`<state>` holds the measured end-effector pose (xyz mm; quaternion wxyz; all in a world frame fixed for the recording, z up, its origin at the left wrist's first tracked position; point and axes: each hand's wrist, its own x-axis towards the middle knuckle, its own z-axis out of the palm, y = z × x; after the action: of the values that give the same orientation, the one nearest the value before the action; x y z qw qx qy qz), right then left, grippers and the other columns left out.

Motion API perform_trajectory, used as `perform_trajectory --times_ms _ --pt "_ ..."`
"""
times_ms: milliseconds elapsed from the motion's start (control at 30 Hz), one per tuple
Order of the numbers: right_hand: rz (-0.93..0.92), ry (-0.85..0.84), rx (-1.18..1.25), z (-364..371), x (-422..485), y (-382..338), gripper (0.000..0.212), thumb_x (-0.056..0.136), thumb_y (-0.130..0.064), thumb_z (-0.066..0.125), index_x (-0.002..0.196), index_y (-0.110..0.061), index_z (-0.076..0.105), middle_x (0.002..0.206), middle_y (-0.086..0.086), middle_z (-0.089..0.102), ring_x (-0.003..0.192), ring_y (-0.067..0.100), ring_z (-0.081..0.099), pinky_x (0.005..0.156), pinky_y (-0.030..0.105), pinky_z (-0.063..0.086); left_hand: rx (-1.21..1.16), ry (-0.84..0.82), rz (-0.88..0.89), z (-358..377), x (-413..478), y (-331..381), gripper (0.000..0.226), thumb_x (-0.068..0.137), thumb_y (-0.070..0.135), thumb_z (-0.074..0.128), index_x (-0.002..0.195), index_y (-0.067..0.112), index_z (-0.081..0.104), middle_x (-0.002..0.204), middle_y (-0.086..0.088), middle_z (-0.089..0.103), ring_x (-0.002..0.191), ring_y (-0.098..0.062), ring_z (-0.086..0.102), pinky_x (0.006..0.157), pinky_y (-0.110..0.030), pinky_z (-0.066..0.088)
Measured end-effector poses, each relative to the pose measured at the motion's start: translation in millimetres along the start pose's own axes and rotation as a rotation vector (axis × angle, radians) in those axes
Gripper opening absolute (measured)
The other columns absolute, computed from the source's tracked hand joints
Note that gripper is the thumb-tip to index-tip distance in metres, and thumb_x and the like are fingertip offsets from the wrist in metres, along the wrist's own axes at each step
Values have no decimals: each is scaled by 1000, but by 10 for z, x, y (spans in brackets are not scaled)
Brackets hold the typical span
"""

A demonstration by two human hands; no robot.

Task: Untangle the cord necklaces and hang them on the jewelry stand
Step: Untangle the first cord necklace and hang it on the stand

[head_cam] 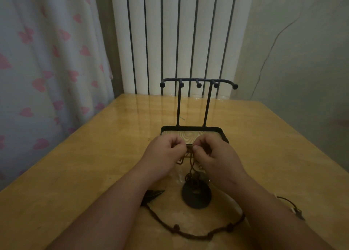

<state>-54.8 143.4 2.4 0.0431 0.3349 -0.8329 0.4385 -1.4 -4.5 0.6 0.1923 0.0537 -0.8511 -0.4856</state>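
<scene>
A curtain (47,70) with pink hearts hangs at the far left, beside the wooden table (75,174). A dark pointed pendant (152,195) lies on the table, partly hidden by the left forearm. From it a braided brown cord (188,235) with small knots or beads loops toward the near edge and rises again under the right forearm.

The left hand (162,155) is held over the table, fingers curled, thumb and forefinger closed in a pinch on the cord necklaces (189,156) where the strands bunch between the two hands. From that bunch thin brown strands drop to a knotted clump and a round dark pendant (196,198) with a hole in it, lying flat on the table.

Just behind the hands is the jewelry stand (198,81): a black frame with two uprights, a top bar with five knobbed pegs, all bare, and a tray base with a wood-grain floor. The right hand (213,155) mirrors the left, fingers curled and pinching the same bunch, nearly touching the left hand. Farther right, another cord end (294,209) with a small charm or clasp lies by the right forearm.

The step in hand looks like the untangling itself, early on, since nothing hangs on the stand. The next move probably calls for teasing one strand loose from the clump with small pulls, not a hard tug that would tighten the knot.
</scene>
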Motion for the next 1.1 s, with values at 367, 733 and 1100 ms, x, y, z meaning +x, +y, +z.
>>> perform_trajectory --times_ms 367,733,1100 --pt "-41 -13 -125 -20 5 3 15 92 -27 60 89 -41 56 84 -17 56 79 1 55 64 16 44 68 -11 1 10 -11 21 14 91 23 60 77 26 64 72 5 61 63 -3 54 59 -20 44" --pt "-42 5 -134 5 15 18 12 93 -29 58 90 -40 56 85 -17 57 79 0 55 65 16 44 66 -7 -6 7 12 9 19 92 23 60 75 29 63 66 10 58 59 1 52 56 -18 38" --pt "51 -7 102 -11 5 9 14 92 -22 60 89 -35 57 84 -8 61 73 5 59 59 15 48 -71 18 -76 -4 31 -10 20 93 23 56 74 23 61 62 7 54 57 -8 48 55 -25 38"
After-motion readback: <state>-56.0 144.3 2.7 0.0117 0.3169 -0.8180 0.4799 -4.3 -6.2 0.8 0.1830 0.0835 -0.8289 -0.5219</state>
